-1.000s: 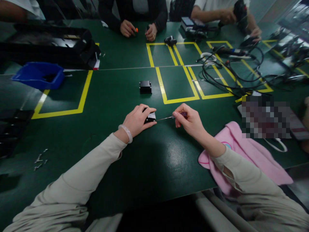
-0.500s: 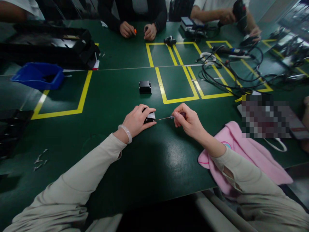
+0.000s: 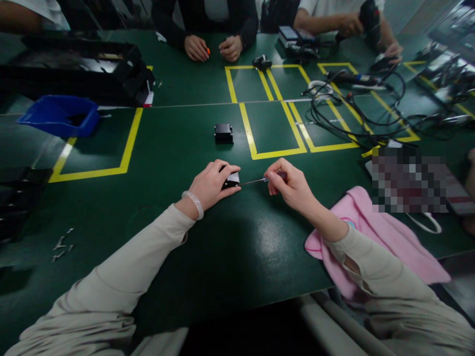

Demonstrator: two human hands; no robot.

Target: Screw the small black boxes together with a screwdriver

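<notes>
My left hand [image 3: 211, 184] is wrapped round a small black block with a light top face [image 3: 232, 181], keeping it on the green table [image 3: 208, 277]. Fingers cover much of that block. In my right hand [image 3: 287, 182] is a screwdriver [image 3: 256, 181], its dark handle inside the closed fingers and its thin metal shaft level, pointing left. The tip reaches the right side of the block; whether it sits in a screw I cannot tell. Just beyond my hands stands a second black block [image 3: 223, 133], apart from both.
Loose small metal parts [image 3: 62, 245] lie at left. A blue bin [image 3: 61, 116] and black trays [image 3: 74, 69] stand behind them. Pink cloth [image 3: 371, 232] lies under my right forearm. Black cables [image 3: 349, 113] tangle at back right. Across the table, a co-worker's hands [image 3: 196, 48] rest.
My hands, the block and the screwdriver stay almost in place. Across the table, the co-worker's fingers have shifted slightly.
</notes>
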